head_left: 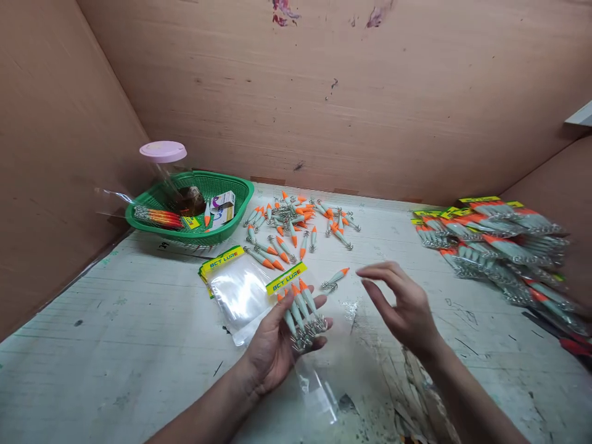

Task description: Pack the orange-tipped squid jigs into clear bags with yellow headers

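Observation:
My left hand [272, 354] is closed around several squid jigs [300, 308], pale bodied with orange tips and wire hook crowns, lying side by side across the fingers. A clear bag with a yellow header card [287, 279] is behind them, its clear end hanging below the hand; whether the jigs lie inside it is hard to tell. To the right, my right hand [402, 305] hovers with thumb and forefinger apart, nothing between them. Just left of its fingertips a single squid jig [337, 279] lies on the table. Flat bags with yellow header cards [240, 290] are stacked beside my left hand.
Loose squid jigs [296, 216] lie scattered at the back middle. A green basket [222, 233] at the back left holds a lidded cup [163, 152], small boxes and packed jigs. Filled packs [499, 246] are heaped at the right, near a red-handled tool [576, 346]. Cardboard walls [324, 111] enclose the table.

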Demonstrator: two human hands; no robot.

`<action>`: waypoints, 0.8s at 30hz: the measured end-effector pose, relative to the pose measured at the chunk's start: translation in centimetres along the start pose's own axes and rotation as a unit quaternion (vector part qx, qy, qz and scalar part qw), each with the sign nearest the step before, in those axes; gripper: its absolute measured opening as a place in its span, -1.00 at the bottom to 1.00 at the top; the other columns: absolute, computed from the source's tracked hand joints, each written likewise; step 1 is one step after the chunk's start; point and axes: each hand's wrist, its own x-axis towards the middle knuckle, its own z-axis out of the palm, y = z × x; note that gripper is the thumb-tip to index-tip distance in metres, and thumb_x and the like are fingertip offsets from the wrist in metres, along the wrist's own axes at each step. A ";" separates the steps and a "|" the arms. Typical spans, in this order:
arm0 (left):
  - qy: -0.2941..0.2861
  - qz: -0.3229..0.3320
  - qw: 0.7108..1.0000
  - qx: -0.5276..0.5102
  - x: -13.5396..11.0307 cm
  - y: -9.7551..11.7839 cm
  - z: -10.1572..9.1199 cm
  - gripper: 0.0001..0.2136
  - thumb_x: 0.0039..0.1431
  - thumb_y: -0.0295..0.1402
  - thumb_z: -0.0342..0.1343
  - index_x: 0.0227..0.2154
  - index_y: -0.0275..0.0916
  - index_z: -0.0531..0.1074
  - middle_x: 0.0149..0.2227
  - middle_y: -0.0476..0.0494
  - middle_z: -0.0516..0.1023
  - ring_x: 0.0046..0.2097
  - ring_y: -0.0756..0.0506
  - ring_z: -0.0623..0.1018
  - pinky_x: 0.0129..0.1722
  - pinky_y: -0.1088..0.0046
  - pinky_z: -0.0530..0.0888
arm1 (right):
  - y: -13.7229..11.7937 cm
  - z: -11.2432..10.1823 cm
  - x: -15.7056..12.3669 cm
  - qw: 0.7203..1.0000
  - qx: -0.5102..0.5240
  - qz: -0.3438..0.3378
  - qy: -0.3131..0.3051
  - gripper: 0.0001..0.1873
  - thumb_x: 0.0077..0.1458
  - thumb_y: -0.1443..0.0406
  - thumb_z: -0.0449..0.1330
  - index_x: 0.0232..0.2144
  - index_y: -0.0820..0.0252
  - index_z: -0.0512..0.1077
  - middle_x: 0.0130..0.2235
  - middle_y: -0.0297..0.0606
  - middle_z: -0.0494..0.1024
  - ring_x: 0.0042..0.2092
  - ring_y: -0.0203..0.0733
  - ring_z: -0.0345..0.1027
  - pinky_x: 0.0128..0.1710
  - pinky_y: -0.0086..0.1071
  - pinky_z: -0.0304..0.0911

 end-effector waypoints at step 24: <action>0.063 0.120 0.989 -0.051 0.6 3.2 -0.5 -0.73 0.20 -0.41 -0.01 -0.05 -0.31 0.37 -0.17 -0.16 0.60 -0.36 -0.10 0.61 -0.50 0.45 0.58 | 5.6 4.4 1.4 0.955 -0.221 -0.085 -0.177 -0.81 0.10 0.50 0.01 -0.32 0.21 0.38 -0.27 -0.13 0.39 -0.25 -0.11 0.17 -0.31 -0.30 0.12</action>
